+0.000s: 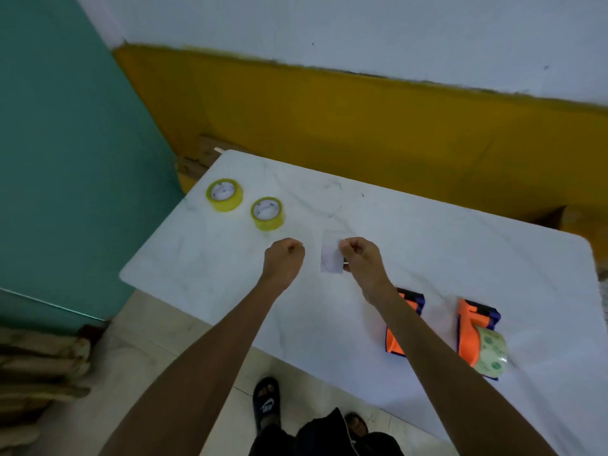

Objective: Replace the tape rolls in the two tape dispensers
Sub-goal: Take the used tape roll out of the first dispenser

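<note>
Two yellow tape rolls, one [225, 194] farther left and one [267, 213] nearer me, lie flat on the white table [427, 258]. My left hand [283, 258] hovers just below them, fingers curled, with nothing seen in it. My right hand [360, 258] pinches a clear strip of tape [330, 251] that hangs over the table. Two orange and blue tape dispensers sit at the near right. One dispenser [399, 327] is partly hidden under my right forearm. The other dispenser [470, 327] carries a clear tape roll [492, 353] with green print.
The table stands against a yellow and white wall, with a teal panel [65, 159] to the left. Its near edge runs diagonally. My sandalled feet [268, 403] show on the tiled floor below. Stacked brown material [39, 366] lies at the lower left.
</note>
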A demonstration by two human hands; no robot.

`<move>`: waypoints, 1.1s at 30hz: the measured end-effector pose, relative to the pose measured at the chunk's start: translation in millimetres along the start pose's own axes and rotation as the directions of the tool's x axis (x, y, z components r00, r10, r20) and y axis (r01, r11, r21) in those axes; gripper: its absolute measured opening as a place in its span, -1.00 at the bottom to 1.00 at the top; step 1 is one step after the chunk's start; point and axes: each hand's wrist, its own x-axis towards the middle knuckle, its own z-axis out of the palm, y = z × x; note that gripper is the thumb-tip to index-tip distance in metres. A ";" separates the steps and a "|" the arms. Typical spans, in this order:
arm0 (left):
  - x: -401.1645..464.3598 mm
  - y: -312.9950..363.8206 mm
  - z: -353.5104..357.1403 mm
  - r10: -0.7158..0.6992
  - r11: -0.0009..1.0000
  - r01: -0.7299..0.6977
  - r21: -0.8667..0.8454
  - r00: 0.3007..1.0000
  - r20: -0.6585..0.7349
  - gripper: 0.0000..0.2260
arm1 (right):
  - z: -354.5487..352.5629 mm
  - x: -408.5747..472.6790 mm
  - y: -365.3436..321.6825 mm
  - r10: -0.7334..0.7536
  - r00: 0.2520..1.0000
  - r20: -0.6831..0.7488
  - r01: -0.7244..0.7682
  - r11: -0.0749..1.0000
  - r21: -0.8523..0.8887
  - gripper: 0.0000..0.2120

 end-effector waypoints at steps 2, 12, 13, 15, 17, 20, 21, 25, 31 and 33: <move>9.3 -11.8 -24.2 -0.021 0.999 0.021 -0.026 1.000 0.002 -0.79 | 29.4 5.1 -8.8 -0.009 1.000 0.015 0.009 1.000 -0.001 -0.81; 76.4 -43.9 -118.8 0.146 0.976 -0.117 -0.182 0.978 0.152 -0.80 | 167.3 33.1 -31.0 -0.004 0.999 0.039 0.001 0.997 0.077 -0.86; 81.5 -46.7 -122.0 0.150 0.974 -0.114 -0.194 0.972 0.180 -0.83 | 174.9 33.9 -32.7 0.009 1.000 0.029 -0.011 0.996 0.090 -0.86; 90.6 -52.4 -127.9 0.162 0.971 -0.118 -0.210 0.964 0.209 -0.87 | 186.8 36.4 -35.4 0.037 0.999 0.018 -0.038 0.992 0.117 -0.86; 101.3 -56.5 -130.8 0.170 0.971 -0.125 -0.205 0.961 0.219 -0.92 | 195.0 43.0 -34.9 0.060 0.998 0.018 -0.062 0.989 0.136 -0.86; 122.2 -65.2 -124.7 0.147 0.980 -0.110 -0.164 0.962 0.231 -0.90 | 198.8 60.3 -29.6 0.117 0.993 0.003 -0.116 0.983 0.141 -0.85; 129.7 -68.4 -122.0 0.138 0.983 -0.105 -0.149 0.963 0.233 -0.88 | 199.6 67.7 -26.7 0.139 0.990 -0.001 -0.138 0.980 0.141 -0.84; 158.7 -73.1 -109.5 0.110 0.990 -0.085 -0.110 0.965 0.236 -0.87 | 202.4 96.7 -20.3 0.196 0.981 0.005 -0.195 0.974 0.112 -0.82; 194.1 -61.1 -81.5 0.119 0.993 -0.117 -0.023 0.958 0.262 -0.73 | 190.0 135.8 -7.0 0.282 0.959 -0.021 -0.274 0.945 0.176 -0.84; 197.7 -58.4 -63.6 0.149 0.987 -0.160 0.018 0.949 0.278 -0.67 | 176.6 141.1 0.3 0.296 0.954 -0.051 -0.281 0.939 0.196 -0.84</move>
